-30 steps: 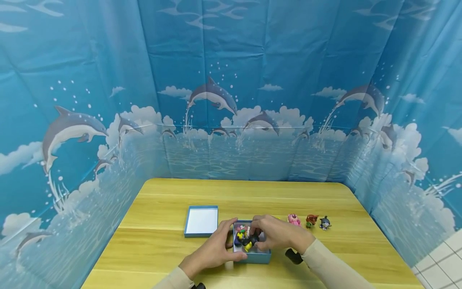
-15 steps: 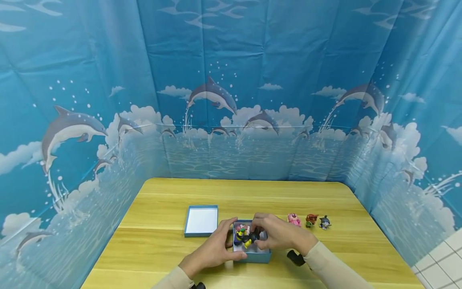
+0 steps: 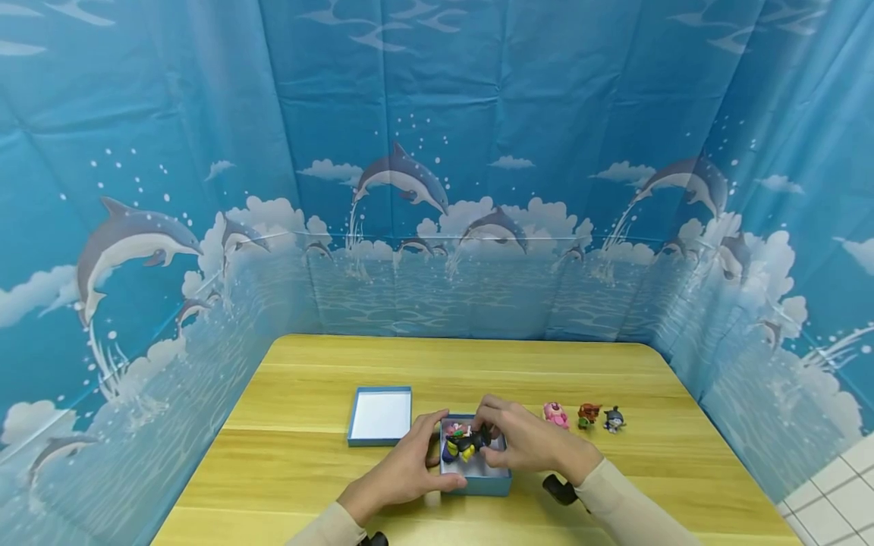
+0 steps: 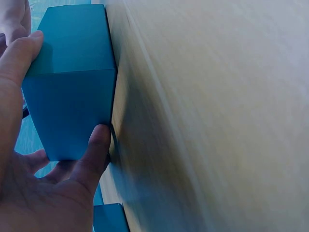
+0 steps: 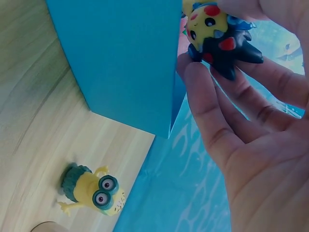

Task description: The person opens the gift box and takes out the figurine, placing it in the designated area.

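My left hand [image 3: 410, 464] grips the blue open box [image 3: 481, 487], thumb over the near wall and fingers along the left side. In the left wrist view those fingers press against the outer wall of the box [image 4: 72, 106]. Over the box's inside, my right hand [image 3: 524, 438] pinches a toy figurine [image 5: 219, 41] with a yellow face, red cheeks and a black outfit with red patches. A pink figurine [image 3: 455, 430] and a purple-and-yellow piece [image 3: 450, 450] show at the left inside the box. Part of the interior is hidden by my right fingers.
The shallow lid [image 3: 379, 416], white inside, lies left of the box. Right of it stand a pink figurine [image 3: 556, 415], a brown one [image 3: 588, 415] and a grey one [image 3: 614, 419]. A yellow goggled figurine [image 5: 94, 188] shows near the box. Dolphin-print curtain [image 3: 437, 296] encloses the table.
The black-and-yellow figurine has turned and shifted slightly in my right fingers, more of its black part now showing over the box. My left hand keeps its hold on the box.
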Demonstrator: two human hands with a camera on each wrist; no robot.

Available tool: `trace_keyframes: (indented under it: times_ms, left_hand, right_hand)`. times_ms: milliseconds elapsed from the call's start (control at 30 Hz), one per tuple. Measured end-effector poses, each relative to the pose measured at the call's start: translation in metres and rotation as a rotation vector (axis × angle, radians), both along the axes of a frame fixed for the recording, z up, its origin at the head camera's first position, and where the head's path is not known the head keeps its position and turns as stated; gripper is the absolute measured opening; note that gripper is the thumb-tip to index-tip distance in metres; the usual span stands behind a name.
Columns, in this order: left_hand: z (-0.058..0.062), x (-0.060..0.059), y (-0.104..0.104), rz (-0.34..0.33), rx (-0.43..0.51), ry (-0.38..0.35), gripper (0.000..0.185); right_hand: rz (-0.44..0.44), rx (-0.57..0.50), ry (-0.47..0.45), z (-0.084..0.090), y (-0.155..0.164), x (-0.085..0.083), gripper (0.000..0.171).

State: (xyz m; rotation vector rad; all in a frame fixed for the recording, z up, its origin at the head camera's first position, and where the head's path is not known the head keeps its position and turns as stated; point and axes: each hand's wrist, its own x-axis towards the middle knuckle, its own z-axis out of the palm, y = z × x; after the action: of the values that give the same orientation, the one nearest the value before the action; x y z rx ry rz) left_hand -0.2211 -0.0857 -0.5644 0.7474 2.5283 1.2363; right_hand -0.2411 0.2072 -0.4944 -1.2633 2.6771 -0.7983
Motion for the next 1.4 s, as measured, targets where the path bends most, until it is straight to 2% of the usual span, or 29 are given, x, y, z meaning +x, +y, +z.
trace_keyframes:
  times_ms: [567,800,1100,1400]
  left_hand:
    - [0.002,0.004,-0.001,0.002,0.010,0.009,0.113]
    - [0.001,0.001,-0.001,-0.001,0.010,0.007,0.113]
    - [0.004,0.001,-0.001,0.004,0.015,0.015,0.114]
    - [0.006,0.003,0.001,0.008,-0.001,0.023,0.115]
  right_hand:
    - [-0.004,-0.082,0.108,-0.001,-0.001,0.004,0.022]
    - [-0.021,-0.094,0.142,0.002,-0.001,0.006,0.019]
    - [-0.052,-0.085,0.148,0.003,0.000,0.009,0.026]
    - [-0.042,-0.125,0.198,-0.001,0.003,0.011,0.027]
